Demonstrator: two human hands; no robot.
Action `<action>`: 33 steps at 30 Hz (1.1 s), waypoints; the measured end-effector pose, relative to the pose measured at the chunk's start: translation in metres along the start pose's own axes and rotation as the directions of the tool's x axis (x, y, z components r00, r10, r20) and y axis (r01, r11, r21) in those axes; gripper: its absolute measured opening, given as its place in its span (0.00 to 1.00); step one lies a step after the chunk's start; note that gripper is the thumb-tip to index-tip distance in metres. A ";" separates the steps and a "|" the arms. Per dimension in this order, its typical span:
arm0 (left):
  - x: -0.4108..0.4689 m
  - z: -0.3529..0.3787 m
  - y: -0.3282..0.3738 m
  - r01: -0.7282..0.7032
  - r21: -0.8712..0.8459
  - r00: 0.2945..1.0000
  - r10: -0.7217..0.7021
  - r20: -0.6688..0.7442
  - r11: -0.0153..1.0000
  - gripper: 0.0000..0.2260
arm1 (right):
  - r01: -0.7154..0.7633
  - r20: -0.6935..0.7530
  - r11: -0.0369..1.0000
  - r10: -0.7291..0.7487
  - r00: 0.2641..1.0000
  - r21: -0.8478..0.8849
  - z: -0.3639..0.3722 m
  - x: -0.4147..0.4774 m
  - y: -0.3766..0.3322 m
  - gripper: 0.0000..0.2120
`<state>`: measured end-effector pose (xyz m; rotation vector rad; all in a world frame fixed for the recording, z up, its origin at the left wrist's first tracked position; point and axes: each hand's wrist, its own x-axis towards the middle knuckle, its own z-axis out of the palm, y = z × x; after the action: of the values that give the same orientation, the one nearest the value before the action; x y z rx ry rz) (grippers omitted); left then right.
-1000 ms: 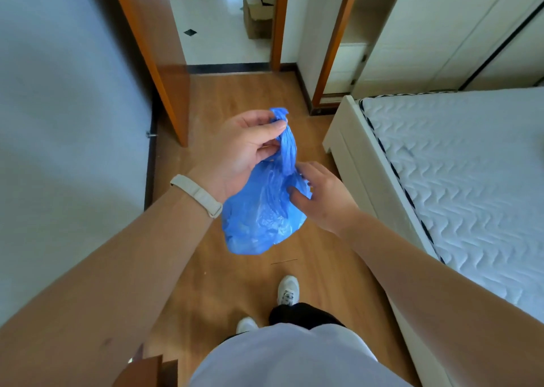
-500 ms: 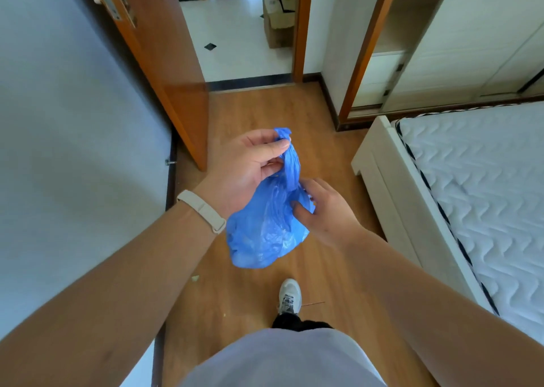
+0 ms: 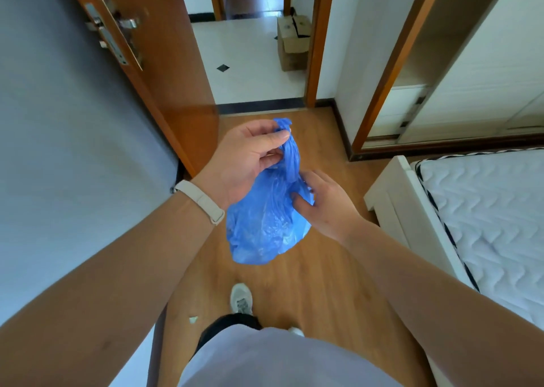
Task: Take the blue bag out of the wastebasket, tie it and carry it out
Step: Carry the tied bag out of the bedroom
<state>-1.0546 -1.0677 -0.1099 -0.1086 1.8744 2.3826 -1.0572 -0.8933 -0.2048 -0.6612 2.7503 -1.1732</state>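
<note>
Left hand (image 3: 244,163) fingers pinched high; right hand (image 3: 326,207) cupped lower.

1. Our left hand (image 3: 244,158) pinches the twisted neck of the blue bag (image 3: 266,225).
2. Our right hand (image 3: 326,204) grips the bag's side.
3. Ahead, an open door (image 3: 164,63), a cardboard box (image 3: 294,45); a bed (image 3: 482,210) on our right.

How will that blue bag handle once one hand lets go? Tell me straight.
Likely floppy: the blue bag sags from its twisted neck, pinched by the left hand. Probably light, since fingertips alone carry it. The thin, glossy film may slip, so the right hand steadying its side helps.
</note>
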 end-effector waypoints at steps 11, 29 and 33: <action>0.174 -0.056 0.015 0.075 -0.143 0.993 -0.062 0.098 0.987 0.07 | -0.133 -0.064 0.985 0.126 0.990 -0.108 0.001 0.154 0.029 0.19; 0.461 -0.083 0.047 0.191 -0.170 0.964 -0.151 0.220 0.967 0.09 | -0.272 -0.162 0.960 0.259 0.952 -0.067 -0.037 0.392 0.104 0.21; 0.535 -0.071 0.034 0.221 -0.120 0.962 -0.196 0.189 0.968 0.09 | -0.297 -0.150 0.955 0.290 0.945 -0.026 -0.045 0.445 0.158 0.20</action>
<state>-1.5906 -1.1224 -0.1594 -0.0985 1.5359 2.2943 -1.5262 -0.9522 -0.2425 -0.1624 2.8713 -1.1294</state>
